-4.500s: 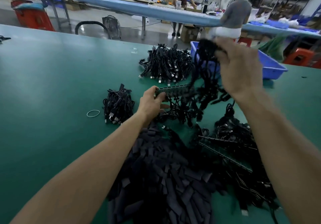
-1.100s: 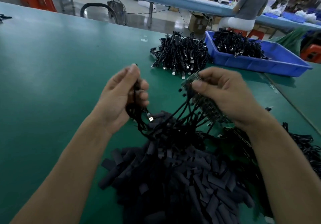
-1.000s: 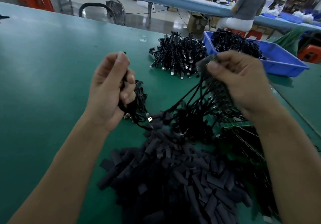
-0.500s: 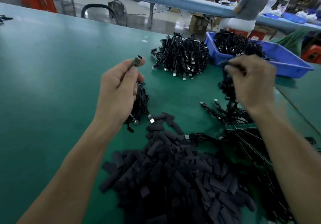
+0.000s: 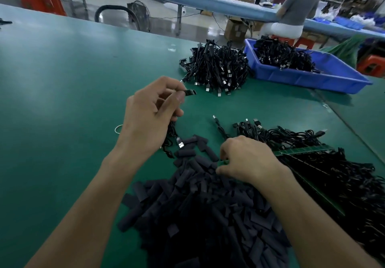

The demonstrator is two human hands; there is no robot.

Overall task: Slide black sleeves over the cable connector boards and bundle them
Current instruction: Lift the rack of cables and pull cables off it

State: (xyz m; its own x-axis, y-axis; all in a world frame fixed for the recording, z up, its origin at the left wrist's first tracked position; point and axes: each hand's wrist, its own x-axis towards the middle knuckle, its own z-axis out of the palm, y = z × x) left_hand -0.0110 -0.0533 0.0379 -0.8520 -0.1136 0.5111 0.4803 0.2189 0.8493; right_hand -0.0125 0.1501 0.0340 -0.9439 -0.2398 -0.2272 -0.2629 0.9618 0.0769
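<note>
Black sleeves (image 5: 198, 215) are heaped at six o'clock. An unsleeved board (image 5: 190, 92) is pinched by the left grip (image 5: 150, 118); the right grip (image 5: 248, 159) is curled into the heap, hold unclear. Bundles (image 5: 216, 68) are done at twelve; cables (image 5: 312, 163) at three are left.

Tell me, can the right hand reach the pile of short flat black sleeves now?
Probably yes: the right hand rests on the pile of short flat black sleeves at its far edge, and nothing lies over them there.
</note>
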